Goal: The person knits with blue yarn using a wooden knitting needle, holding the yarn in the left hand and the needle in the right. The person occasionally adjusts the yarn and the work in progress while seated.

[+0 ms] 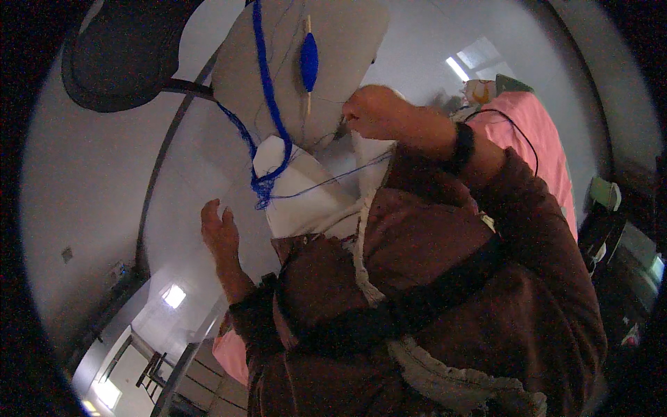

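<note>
My right hand (374, 112) is closed beside the right edge of a beige panel (344, 47), pinching what looks like a thin thread. That thread runs left toward a wooden stick wound with blue yarn (309, 61), which is in front of the panel. My left hand (221, 229) is raised at the left, fingers apart, holding nothing. Between the hands, a thick blue yarn strand (271, 99) loops down onto a white sheet (307, 198) over my lap. At the loop's bottom lies a blue yarn tangle (264, 190); loose strands stretch right from it.
A dark padded seat or backrest (122, 52) juts in at upper left. Pink cloth (542, 140) with a dark cord (526, 135) across it is at right, with a few items (479, 91) behind. A pale glossy floor (177, 208) lies around me.
</note>
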Motion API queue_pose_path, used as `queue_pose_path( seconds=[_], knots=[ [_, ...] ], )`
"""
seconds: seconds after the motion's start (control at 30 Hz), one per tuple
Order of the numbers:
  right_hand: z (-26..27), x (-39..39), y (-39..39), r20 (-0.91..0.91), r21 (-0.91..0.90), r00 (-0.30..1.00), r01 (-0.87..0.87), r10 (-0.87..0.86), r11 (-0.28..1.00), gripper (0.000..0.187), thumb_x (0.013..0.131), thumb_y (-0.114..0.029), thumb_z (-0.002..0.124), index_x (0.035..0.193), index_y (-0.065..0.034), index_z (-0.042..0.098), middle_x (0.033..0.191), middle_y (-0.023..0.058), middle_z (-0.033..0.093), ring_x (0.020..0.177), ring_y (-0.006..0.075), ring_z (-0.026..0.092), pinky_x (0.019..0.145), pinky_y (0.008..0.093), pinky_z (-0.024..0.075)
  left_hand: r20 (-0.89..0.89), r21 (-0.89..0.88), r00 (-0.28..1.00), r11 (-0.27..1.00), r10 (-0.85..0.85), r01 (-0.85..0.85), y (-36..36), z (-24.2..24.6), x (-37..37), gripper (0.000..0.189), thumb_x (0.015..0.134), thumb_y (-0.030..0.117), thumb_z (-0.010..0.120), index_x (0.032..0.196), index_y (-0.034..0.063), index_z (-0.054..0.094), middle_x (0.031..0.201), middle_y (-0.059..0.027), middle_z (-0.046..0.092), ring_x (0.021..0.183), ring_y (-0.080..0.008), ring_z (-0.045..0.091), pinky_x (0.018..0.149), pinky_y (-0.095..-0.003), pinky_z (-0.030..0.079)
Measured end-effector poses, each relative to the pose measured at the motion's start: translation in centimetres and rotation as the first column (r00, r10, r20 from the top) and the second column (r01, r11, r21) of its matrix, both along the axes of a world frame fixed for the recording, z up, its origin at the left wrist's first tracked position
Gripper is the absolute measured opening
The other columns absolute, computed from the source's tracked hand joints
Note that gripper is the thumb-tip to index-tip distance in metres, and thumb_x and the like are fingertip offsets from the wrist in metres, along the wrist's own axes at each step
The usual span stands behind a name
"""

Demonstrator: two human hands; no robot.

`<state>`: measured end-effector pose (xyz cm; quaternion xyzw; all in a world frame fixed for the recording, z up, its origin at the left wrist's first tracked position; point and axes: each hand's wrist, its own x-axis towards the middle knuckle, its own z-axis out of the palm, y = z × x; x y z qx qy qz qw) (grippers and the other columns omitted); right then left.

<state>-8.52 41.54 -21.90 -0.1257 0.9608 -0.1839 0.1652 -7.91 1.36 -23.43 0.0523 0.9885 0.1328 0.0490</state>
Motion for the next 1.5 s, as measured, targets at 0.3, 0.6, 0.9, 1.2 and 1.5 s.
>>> queue_pose_path(
  seconds=[0.3,0.6,0.9,1.2,1.5],
  knots=[
    [-8.3,-2.7,-6.0,0.031,0.087,0.960,-0.281,0.279,0.956,0.016,0.067,-0.008,0.065,0.083,-0.0082,0.067,0.084,0.0116,0.066,0.082,0.0306,0.064,0.066,0.0403,0.0530,0.087,0.200,0.996,0.979,0.029,-0.046,2.2,-0.2,-1.1,0.023,0.083,0.011,0.058,0.104,0.0005,0.061,0.107,-0.0155,0.061,0.100,-0.0299,0.058,0.087,-0.0368,0.045],
    [-13.9,-2.2,-8.9,0.025,0.134,0.942,-0.336,0.336,0.932,0.019,0.080,-0.021,0.055,0.079,-0.0068,0.067,0.075,0.0109,0.066,0.070,0.0305,0.066,0.055,0.0430,0.0523,0.139,0.258,0.986,0.958,0.089,-0.123,1.5,-1.5,-1.1,0.023,0.086,0.013,0.058,0.105,0.0007,0.063,0.104,-0.0137,0.063,0.096,-0.0224,0.060,0.085,-0.0334,0.046],
    [-9.9,-4.2,-4.9,-0.002,-0.095,0.992,-0.127,0.127,0.987,0.011,0.074,-0.010,0.059,0.082,-0.0038,0.065,0.083,0.0138,0.066,0.085,0.0321,0.063,0.070,0.0399,0.0511,0.088,0.339,0.993,0.935,0.079,-0.104,3.5,1.5,-2.0,0.021,0.086,0.013,0.060,0.102,0.0003,0.064,0.099,-0.0120,0.065,0.092,-0.0202,0.062,0.082,-0.0298,0.048],
    [1.8,-1.9,-0.6,0.168,-0.444,0.978,0.184,-0.120,0.877,0.018,0.078,-0.016,0.065,0.086,-0.0002,0.065,0.069,0.0106,0.063,0.062,0.0152,0.060,0.059,0.0311,0.0475,0.152,0.876,0.965,0.481,-0.212,-0.033,12.7,8.5,-4.6,0.022,0.088,0.016,0.056,0.099,-0.0010,0.065,0.094,-0.0117,0.066,0.090,-0.0190,0.064,0.085,-0.0323,0.049],
    [6.2,2.6,-1.3,-0.431,-0.367,0.901,-0.129,-0.046,0.921,0.015,0.074,-0.014,0.065,0.079,-0.0007,0.063,0.076,0.0054,0.063,0.067,0.0255,0.061,0.060,0.0354,0.0488,0.588,0.805,0.597,0.471,-0.546,-0.362,18.0,7.9,-2.2,0.030,0.092,0.023,0.050,0.091,-0.0051,0.061,0.087,-0.0160,0.065,0.076,-0.0222,0.065,0.069,-0.0329,0.053]
  ],
)
